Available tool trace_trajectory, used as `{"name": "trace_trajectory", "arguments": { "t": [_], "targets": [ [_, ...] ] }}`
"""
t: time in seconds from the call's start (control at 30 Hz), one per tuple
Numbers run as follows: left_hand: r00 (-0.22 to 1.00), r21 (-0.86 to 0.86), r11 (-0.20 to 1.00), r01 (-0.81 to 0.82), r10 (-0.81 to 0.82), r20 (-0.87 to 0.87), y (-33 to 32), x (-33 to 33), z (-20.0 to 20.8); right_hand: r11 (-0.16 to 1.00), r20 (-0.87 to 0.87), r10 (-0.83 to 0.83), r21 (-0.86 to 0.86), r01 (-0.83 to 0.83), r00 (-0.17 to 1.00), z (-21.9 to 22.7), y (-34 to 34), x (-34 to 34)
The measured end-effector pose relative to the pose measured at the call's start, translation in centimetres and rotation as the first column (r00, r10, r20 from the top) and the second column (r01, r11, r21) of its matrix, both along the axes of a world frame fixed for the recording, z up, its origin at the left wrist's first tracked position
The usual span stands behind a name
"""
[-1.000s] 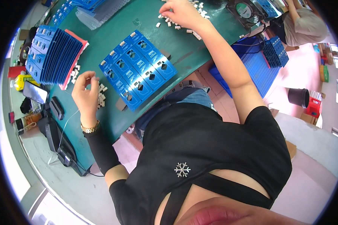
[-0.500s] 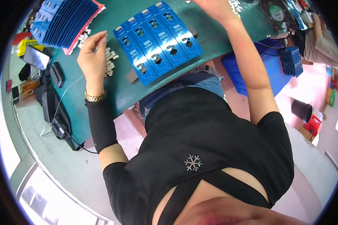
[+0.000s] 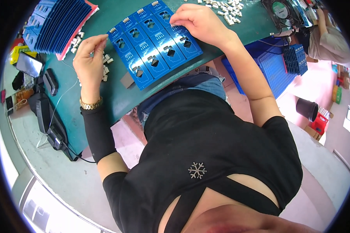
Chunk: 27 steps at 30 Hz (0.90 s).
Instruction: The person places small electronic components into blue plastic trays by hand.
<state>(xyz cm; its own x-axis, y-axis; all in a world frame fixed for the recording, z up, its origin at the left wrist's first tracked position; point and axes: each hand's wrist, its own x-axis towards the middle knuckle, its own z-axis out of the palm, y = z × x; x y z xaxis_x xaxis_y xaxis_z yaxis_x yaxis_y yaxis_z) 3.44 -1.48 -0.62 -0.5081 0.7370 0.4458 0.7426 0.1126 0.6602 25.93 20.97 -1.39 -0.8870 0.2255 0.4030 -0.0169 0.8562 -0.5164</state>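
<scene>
A blue circuit board panel [image 3: 159, 46] with dark cut-outs lies tilted at the table's near edge. Several white connectors [image 3: 112, 30] sit along its far edge. My right hand [image 3: 204, 25] is over the panel's right side, thumb and fingertips pinched together close to its surface; whatever is between them is too small to make out. At the panel's left edge, my left hand [image 3: 90, 64] has its fingertips brought together, their content hidden. Loose white connectors [image 3: 106, 64] lie beside and partly behind the left hand. More connectors [image 3: 231, 11] are heaped beyond my right hand.
A row of stacked blue boards [image 3: 52, 29] stands at the far left. Near the left rim are a phone [image 3: 29, 65] and black devices [image 3: 46, 106]. A black fan [image 3: 282, 13] lies far right; a blue crate [image 3: 268, 68] stands below the table edge. Another person's arm [image 3: 322, 29] shows at right.
My right hand has come from the connector pile at the far right back to the panel's right side. The left hand stays at the panel's left edge. The whole view has shifted slightly.
</scene>
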Motion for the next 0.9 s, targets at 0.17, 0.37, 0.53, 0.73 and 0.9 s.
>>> {"name": "trace_trajectory", "arguments": {
  "t": [0.17,0.37,0.53,0.73,0.9],
  "targets": [
    [0.999,0.008,1.000,0.010,-0.010,-0.039,-0.1,0.6,0.5,0.996,-0.043,0.053,-0.071,-0.056,0.998,1.7,-0.2,-0.2],
    [0.997,-0.053,0.997,-0.063,0.065,0.051,-0.3,0.5,0.1,0.993,-0.028,0.107,-0.038,-0.108,0.994,1.9,0.2,-0.3],
    [0.956,-0.061,0.997,-0.053,0.068,0.285,-0.2,1.9,0.4,0.998,0.110,0.038,-0.050,-0.033,0.993,2.4,0.3,-0.7],
    [0.984,-0.218,0.971,0.101,-0.065,0.168,-0.9,2.2,0.6,0.928,0.339,0.098,-0.370,0.036,0.936,2.9,1.6,-1.9],
    [0.976,-0.358,0.924,0.132,-0.059,0.208,-0.2,2.8,1.8,0.934,0.013,-0.314,0.182,0.306,0.949,0.1,7.8,-1.4]
  ]
}}
